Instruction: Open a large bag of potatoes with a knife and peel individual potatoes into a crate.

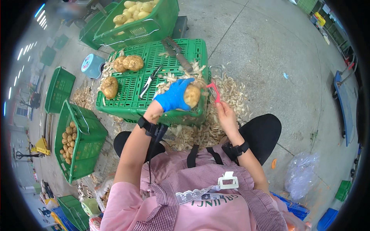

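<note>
My left hand (pixel 175 96), in a blue glove, grips a potato (pixel 192 96) above the near right corner of an upturned green crate (pixel 127 90). The potato's right side faces a pink peeler (pixel 213 91), whose handle my bare right hand (pixel 226 117) holds just beyond the crate's edge. Farther left on the crate lie unpeeled potatoes (pixel 110 87), two of them touching at the back. A black-and-white peeler (pixel 150 81) rests near the crate's middle. Behind my left hand lies a dark-handled tool (pixel 178 54) with a flat, worn head. Pale peelings are scattered over the crate top.
Peelings (pixel 227 98) pile on the floor right of the crate. A green crate of peeled potatoes (pixel 135 27) stands behind; another with unpeeled potatoes (pixel 83 142) is at left. A blue stool (pixel 93 66) sits left of the work crate. A blue cart (pixel 344 106) stands far right.
</note>
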Motion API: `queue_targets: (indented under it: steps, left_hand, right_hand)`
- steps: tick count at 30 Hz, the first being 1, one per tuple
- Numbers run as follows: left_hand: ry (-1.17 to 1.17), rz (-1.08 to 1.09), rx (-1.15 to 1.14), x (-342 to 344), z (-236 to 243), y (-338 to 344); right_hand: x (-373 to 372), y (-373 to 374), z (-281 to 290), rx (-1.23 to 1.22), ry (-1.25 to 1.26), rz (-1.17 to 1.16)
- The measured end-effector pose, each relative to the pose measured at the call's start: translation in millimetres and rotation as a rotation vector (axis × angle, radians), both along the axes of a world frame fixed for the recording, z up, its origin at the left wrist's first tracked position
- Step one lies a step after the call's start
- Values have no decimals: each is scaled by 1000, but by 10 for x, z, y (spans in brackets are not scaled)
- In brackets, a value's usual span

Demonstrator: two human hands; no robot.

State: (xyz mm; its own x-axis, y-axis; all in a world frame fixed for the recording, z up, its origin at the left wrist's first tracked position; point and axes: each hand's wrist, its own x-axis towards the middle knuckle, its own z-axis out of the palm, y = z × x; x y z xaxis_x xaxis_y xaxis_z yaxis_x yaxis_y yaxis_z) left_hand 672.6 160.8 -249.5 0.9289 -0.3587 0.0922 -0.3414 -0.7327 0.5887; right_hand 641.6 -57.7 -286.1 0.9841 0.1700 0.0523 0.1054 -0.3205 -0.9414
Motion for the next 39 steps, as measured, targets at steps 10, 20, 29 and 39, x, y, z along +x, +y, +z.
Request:
queue_targets:
  steps: [10, 20, 29, 39]
  left_hand:
    - [31, 541, -402, -479, -78, -360]
    - [650, 632, -1688, -1283, -520, -529]
    - [708, 597, -1935, -1179, -521, -577]
    - [701, 588, -2035, -1236, -631, -644]
  right_hand:
    - [-148, 76, 5, -92, 10, -44]
    - [-338, 133, 223, -392, -424, 253]
    - [-478, 111, 321, -526, -388, 210]
    - [-237, 146, 251, -665, -463, 226]
